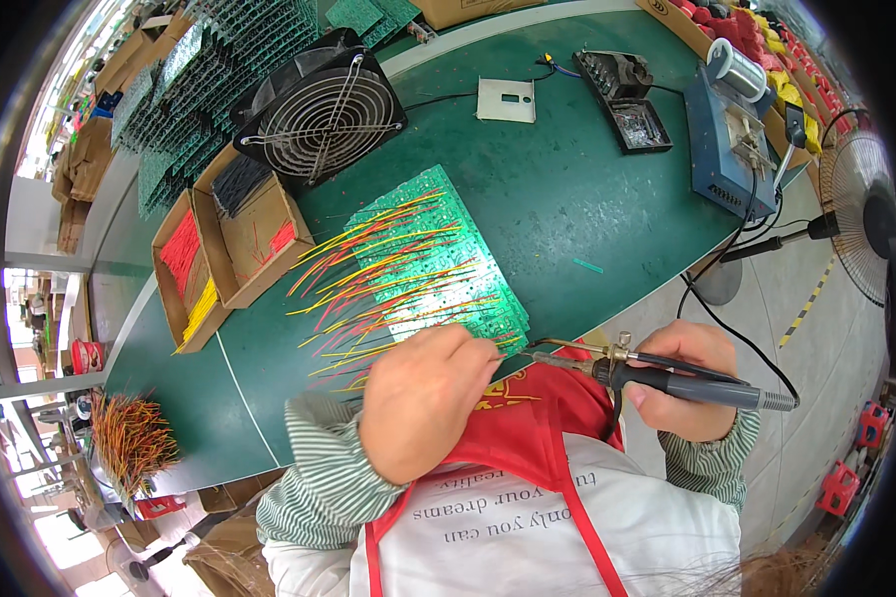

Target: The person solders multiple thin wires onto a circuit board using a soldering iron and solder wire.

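In my right hand point(689, 383) is a soldering iron point(702, 386) with a dark handle and a thin brass feed tube clamped along it. Its tip points left, close to the near right corner of a green circuit board panel point(478, 284). Rows of red and yellow wires point(388, 261) stand out from the panel toward the left. My left hand point(423, 398) lies over the panel's near edge, thumb and fingertips pinched together beside the iron's tip. Whatever sits in that pinch is hidden by the fingers.
Left of the panel, cardboard trays point(231, 289) hold red, yellow and black wires. A black fan point(324, 114) stands behind them. At the back right are a black tool box point(622, 99) and a blue solder feeder point(732, 139); its cable hangs off the table's right edge.
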Action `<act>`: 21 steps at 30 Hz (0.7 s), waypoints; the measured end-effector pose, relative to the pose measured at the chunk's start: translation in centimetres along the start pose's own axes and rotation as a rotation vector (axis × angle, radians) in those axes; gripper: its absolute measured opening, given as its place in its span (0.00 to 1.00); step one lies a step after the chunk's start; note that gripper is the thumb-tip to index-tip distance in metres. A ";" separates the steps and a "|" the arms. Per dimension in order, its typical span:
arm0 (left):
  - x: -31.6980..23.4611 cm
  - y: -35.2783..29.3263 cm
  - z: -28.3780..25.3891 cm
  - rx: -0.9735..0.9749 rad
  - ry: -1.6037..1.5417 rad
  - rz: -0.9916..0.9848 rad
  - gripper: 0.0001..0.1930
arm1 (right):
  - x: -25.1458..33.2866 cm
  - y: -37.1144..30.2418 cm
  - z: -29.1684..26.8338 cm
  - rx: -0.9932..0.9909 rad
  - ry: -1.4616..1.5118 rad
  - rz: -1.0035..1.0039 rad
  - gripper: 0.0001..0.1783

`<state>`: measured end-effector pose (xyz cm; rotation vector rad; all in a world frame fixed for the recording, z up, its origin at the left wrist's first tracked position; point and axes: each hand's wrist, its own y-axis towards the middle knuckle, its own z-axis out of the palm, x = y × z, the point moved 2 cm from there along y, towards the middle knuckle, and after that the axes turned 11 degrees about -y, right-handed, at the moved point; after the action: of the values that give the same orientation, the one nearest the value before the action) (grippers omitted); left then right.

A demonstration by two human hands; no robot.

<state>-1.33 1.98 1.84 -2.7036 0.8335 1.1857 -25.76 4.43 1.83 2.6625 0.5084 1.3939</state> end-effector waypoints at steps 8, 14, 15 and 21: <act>0.8 0.4 1.5 0.058 -0.047 -0.058 0.04 | -0.3 0.0 0.4 -0.010 0.064 0.049 0.10; 0.8 0.6 1.6 0.083 -0.065 -0.090 0.04 | -0.4 0.3 0.3 0.005 0.045 0.016 0.10; 0.8 0.6 1.6 0.083 -0.065 -0.089 0.04 | -0.4 0.3 0.2 0.005 0.045 0.017 0.10; 0.7 0.4 1.1 0.069 -0.050 -0.076 0.03 | -0.3 0.4 -0.2 -0.044 0.032 -0.001 0.11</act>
<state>-1.81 1.64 0.62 -2.6147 0.7437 1.1800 -25.96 3.98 1.82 2.6095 0.4764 1.4332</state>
